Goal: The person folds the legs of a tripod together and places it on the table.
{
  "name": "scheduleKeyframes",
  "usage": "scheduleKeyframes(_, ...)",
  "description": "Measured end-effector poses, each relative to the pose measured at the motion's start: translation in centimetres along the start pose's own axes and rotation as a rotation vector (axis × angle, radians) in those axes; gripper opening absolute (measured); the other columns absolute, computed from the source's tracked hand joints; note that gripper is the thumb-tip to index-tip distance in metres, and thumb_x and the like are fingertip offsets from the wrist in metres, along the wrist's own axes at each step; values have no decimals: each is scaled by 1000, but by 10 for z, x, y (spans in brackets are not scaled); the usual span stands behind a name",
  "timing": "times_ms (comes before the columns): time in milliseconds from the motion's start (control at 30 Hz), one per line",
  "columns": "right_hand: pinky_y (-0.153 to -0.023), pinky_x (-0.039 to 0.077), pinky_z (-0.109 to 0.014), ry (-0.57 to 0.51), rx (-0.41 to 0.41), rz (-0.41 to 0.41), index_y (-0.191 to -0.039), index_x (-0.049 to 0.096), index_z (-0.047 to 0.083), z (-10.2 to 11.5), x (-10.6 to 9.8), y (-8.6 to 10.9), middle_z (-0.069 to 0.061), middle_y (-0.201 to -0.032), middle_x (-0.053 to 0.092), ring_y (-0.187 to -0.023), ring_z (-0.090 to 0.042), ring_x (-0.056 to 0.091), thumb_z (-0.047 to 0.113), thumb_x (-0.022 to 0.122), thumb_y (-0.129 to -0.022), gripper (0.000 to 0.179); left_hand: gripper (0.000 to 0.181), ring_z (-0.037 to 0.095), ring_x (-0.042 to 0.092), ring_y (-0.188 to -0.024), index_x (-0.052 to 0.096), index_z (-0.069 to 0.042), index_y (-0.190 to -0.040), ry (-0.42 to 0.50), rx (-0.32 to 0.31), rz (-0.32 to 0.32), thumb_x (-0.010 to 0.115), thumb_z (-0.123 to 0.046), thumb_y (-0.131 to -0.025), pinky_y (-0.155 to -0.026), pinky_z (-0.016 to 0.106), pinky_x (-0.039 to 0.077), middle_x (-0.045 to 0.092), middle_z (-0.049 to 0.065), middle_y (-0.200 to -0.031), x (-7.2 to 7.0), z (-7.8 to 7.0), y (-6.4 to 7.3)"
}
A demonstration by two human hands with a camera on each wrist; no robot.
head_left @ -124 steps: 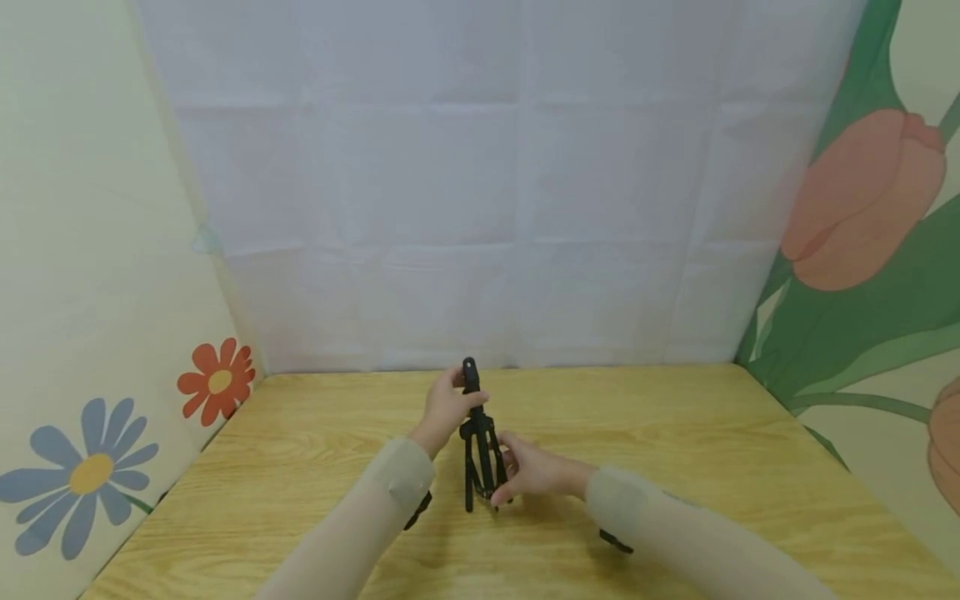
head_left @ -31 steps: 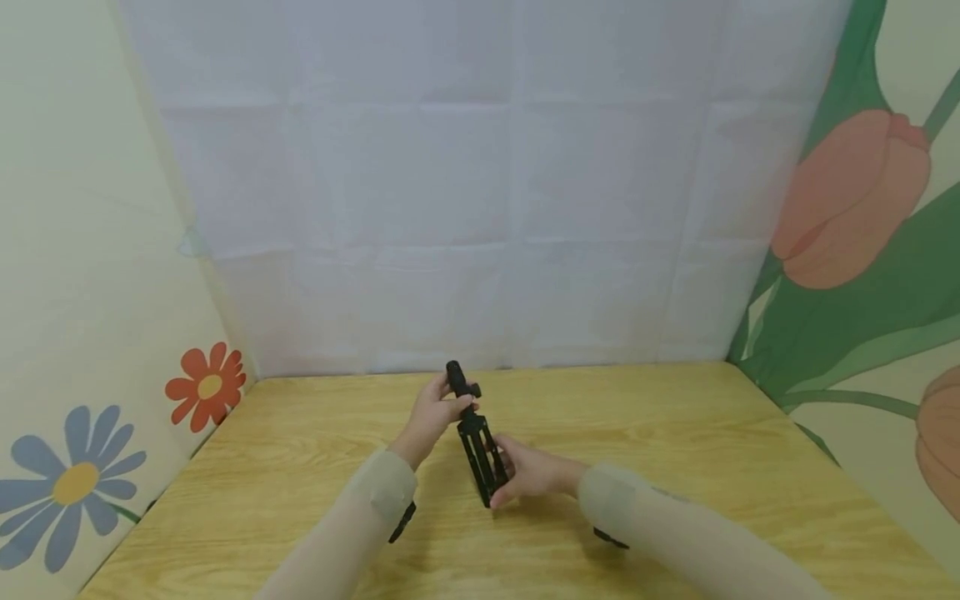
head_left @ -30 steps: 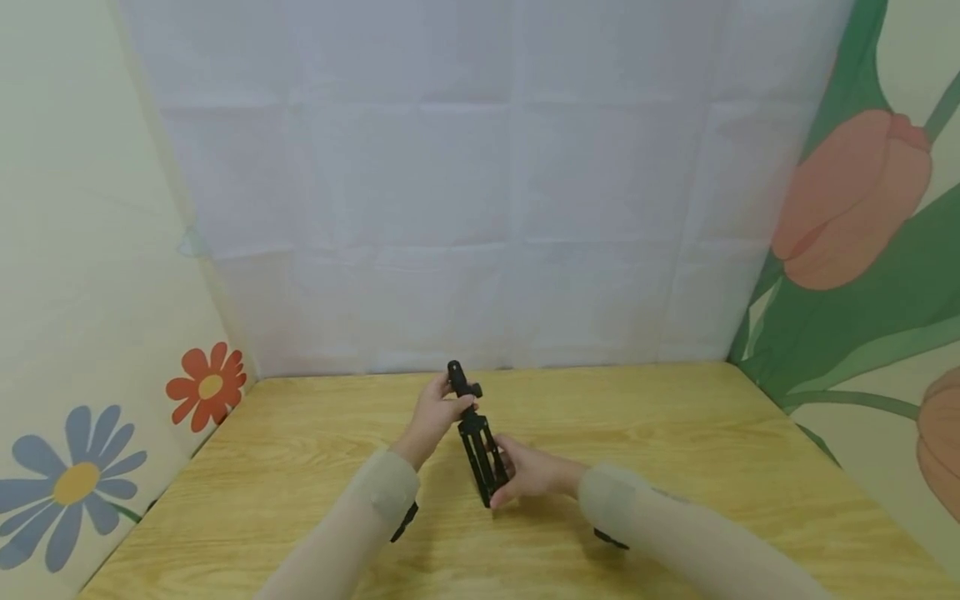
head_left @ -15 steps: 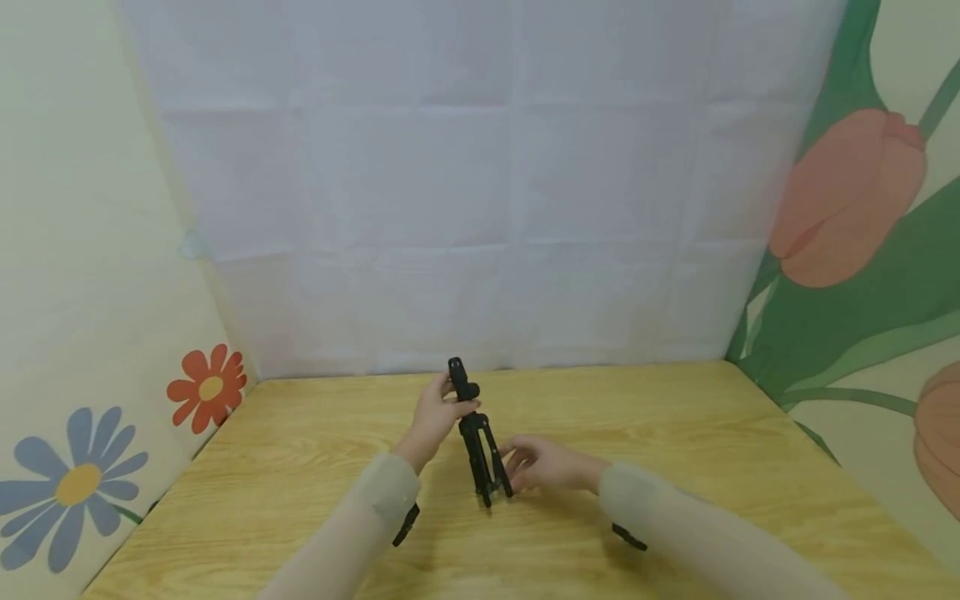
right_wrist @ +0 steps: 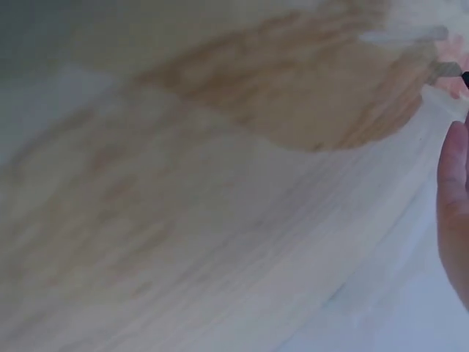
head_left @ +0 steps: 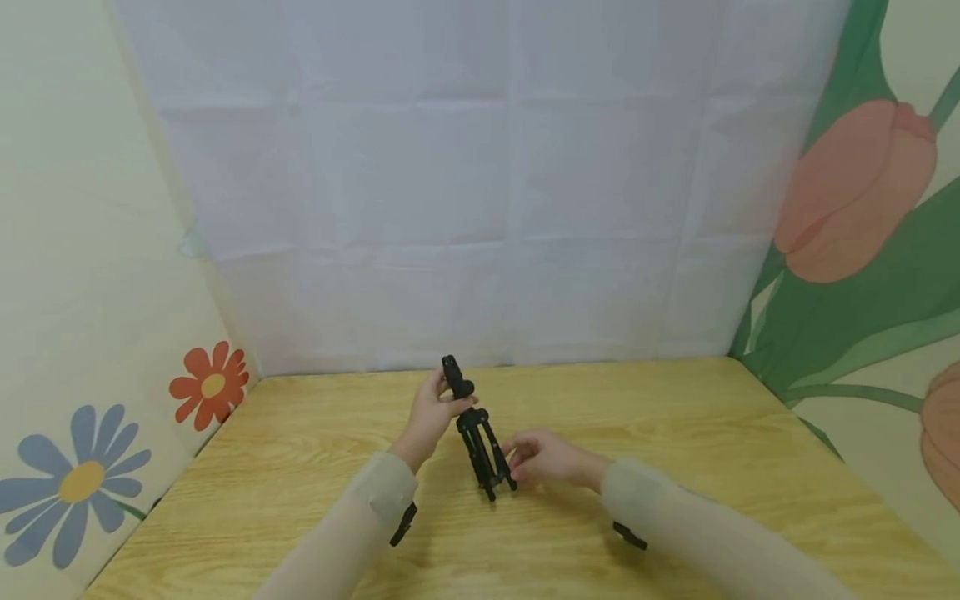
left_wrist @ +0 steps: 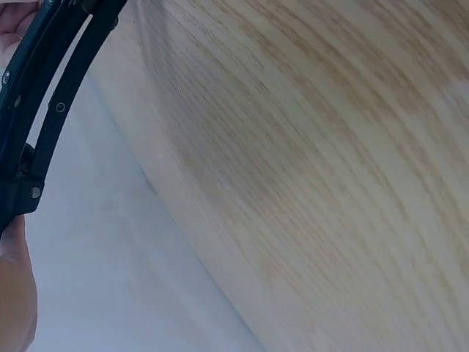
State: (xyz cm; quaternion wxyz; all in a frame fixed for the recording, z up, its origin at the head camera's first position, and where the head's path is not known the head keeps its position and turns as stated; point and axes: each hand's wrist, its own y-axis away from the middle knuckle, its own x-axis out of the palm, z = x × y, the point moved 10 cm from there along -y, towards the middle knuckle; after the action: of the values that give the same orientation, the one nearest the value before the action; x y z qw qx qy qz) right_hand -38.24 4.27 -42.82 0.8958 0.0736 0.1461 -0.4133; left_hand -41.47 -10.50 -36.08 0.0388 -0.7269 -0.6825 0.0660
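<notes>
A small black tripod leans to the left over the table, its legs slightly spread at the lower end. My left hand grips it around the neck, just below the head, with the thumb across the front. Loosely bent, my right hand is beside the right leg, fingertips right at it. In the left wrist view, the tripod's hinged leg crosses the upper left corner, above part of the left hand. Only an edge of the right hand shows in the right wrist view.
The wood-grain table spreads beneath both hands. A creased white cloth hangs behind it. Flower-printed panels stand on the left and right. Dark straps sit under both sleeves.
Earlier the right hand held the gathered lower legs; it has let go and drawn slightly right. The legs have spread a little. The left hand keeps its grip on the neck, with the tripod turned.
</notes>
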Motion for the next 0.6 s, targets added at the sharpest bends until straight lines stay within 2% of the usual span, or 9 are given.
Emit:
scheduleKeyframes(167, -74, 60, -30, 27, -4, -20, -124, 55, -17, 3, -2, 1, -14, -91, 69, -75, -8, 63, -16, 63, -86, 39, 73, 39, 66, -113, 22, 4, -156, 16, 4, 11, 58, 14, -93, -99, 44, 53, 45, 32, -147, 2, 2, 0)
scheduleKeyframes(367, -63, 53, -21, 83, -59, -52, -119, 57, -17, 12, -3, 2, -19, -82, 68, -65, -7, 59, -17, 63, -83, 37, 69, 38, 67, -109, 24, 4, -154, 2, 35, 12, 55, 17, -93, -100, 46, 52, 48, 34, -140, 1, 1, 1)
scheduleKeyframes(467, -62, 52, -20, 119, -90, -74, -117, 59, -17, 16, -5, 2, -20, -78, 67, -64, -6, 58, -18, 63, -82, 35, 66, 39, 67, -109, 23, 7, -152, -13, 55, 8, 54, 17, -94, -101, 48, 51, 46, 34, -140, 1, -1, 2)
scheduleKeyframes(600, -65, 52, -20, 163, -110, -100, -116, 61, -15, 20, -6, 1, -15, -76, 66, -66, -5, 58, -18, 63, -83, 33, 60, 39, 65, -111, 25, 7, -148, -2, 42, -22, 52, 16, -95, -103, 50, 49, 44, 33, -143, -2, -1, 4)
